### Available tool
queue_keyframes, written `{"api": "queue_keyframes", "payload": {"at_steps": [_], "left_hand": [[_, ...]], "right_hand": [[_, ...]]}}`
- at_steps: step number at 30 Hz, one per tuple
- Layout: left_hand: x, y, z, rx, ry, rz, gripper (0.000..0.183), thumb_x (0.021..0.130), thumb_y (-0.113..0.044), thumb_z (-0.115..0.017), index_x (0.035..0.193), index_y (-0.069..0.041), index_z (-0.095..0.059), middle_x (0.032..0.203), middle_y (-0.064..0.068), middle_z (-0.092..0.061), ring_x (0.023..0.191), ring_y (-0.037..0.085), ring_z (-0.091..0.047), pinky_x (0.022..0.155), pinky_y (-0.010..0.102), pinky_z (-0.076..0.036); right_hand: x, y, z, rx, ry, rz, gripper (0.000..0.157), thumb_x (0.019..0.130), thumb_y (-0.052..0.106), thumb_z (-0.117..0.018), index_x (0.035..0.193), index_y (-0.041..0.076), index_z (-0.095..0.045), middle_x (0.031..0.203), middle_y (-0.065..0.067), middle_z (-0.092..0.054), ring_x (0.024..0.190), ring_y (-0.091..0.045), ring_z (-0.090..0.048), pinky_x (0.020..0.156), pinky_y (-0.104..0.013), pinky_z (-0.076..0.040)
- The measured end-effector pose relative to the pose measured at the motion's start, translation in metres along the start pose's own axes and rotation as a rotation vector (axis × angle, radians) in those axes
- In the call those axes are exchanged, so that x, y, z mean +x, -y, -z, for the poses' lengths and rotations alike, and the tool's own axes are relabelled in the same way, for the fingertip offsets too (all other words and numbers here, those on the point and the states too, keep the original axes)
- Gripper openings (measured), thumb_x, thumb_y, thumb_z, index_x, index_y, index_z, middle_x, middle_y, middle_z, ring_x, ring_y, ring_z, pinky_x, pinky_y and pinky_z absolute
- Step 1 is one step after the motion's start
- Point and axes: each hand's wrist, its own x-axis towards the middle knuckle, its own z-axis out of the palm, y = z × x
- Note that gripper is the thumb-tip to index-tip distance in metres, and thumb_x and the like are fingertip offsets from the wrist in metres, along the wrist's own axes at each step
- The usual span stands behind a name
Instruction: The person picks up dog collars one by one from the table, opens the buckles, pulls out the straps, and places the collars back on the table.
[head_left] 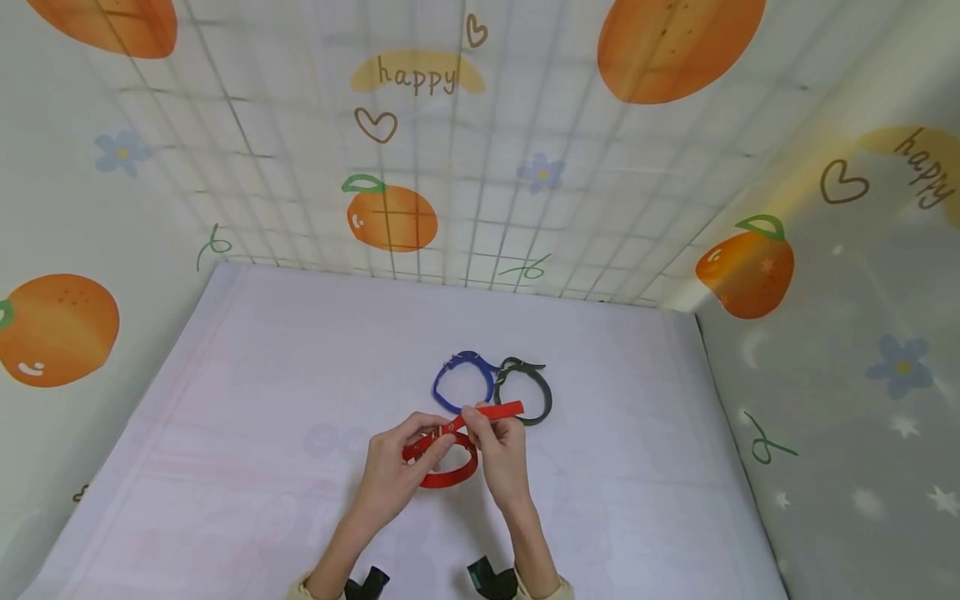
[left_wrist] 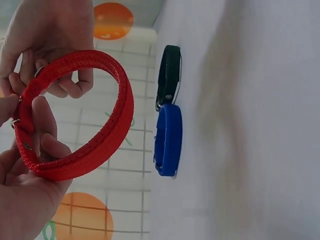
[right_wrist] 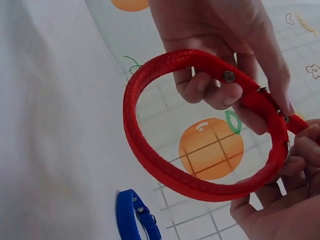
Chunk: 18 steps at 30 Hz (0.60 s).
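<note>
A red collar (head_left: 450,480), a buckled strap bent into a ring, is held up between both hands. My left hand (head_left: 388,467) grips it at the metal buckle, thumb pressed on the band, as the right wrist view shows the left hand (right_wrist: 210,30) close up. My right hand (head_left: 504,458) pinches the strap near its free end, which points right past the fingers. Metal studs show on the red collar (right_wrist: 131,120) in the right wrist view. Beyond the hands, a blue collar (head_left: 436,392) and a dark green collar (head_left: 549,393) lie side by side, both fastened into rings.
A white cloth covers the table (head_left: 247,375). Behind it stands a grid-lined curtain (head_left: 300,192) printed with oranges, and a grey patterned side curtain (head_left: 840,400) hangs at the right. Two black devices (head_left: 491,578) sit by the wrists.
</note>
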Motion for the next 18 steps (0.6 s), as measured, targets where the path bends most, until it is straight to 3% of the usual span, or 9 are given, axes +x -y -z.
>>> {"api": "queue_keyframes", "payload": {"at_steps": [5, 10, 13, 18], "left_hand": [[0.0008, -0.0023, -0.0012, -0.014, -0.028, 0.046, 0.022, 0.098, -0.032, -0.081, 0.119, -0.029, -0.076, 0.102, 0.0, -0.082, 0.071, 0.03, -0.076, 0.066, 0.024, -0.061], [0.0023, -0.0026, -0.0031, -0.042, -0.044, 0.096, 0.02, 0.1, -0.034, -0.079, 0.119, -0.029, -0.076, 0.098, 0.001, -0.082, 0.069, 0.023, -0.074, 0.06, 0.024, -0.055], [0.0033, -0.0025, -0.0034, -0.063, -0.052, 0.13, 0.019, 0.101, -0.036, -0.077, 0.118, -0.029, -0.076, 0.088, 0.0, -0.08, 0.066, 0.018, -0.07, 0.057, 0.023, -0.051], [0.0043, -0.0026, -0.0023, -0.124, -0.05, 0.208, 0.02, 0.102, -0.039, -0.076, 0.119, -0.029, -0.075, 0.077, 0.007, -0.074, 0.063, 0.015, -0.064, 0.055, 0.022, -0.04]], "right_hand": [[0.0, -0.0008, 0.0004, -0.023, 0.001, -0.024, 0.036, 0.107, 0.022, -0.065, 0.08, -0.001, -0.063, 0.063, 0.001, -0.043, 0.063, -0.008, -0.043, 0.063, -0.023, -0.039], [-0.0006, -0.0001, 0.0006, -0.043, -0.008, -0.062, 0.028, 0.108, 0.026, -0.064, 0.096, 0.002, -0.073, 0.071, 0.001, -0.055, 0.074, -0.011, -0.057, 0.079, -0.024, -0.055], [-0.0007, -0.0013, 0.0008, -0.042, 0.009, -0.052, 0.028, 0.11, 0.024, -0.06, 0.098, 0.0, -0.07, 0.075, 0.0, -0.055, 0.078, -0.012, -0.057, 0.081, -0.025, -0.053], [-0.0006, -0.005, 0.0005, -0.073, 0.038, -0.019, 0.021, 0.109, 0.017, -0.058, 0.104, -0.001, -0.067, 0.076, -0.004, -0.051, 0.075, -0.011, -0.052, 0.07, -0.025, -0.045]]}}
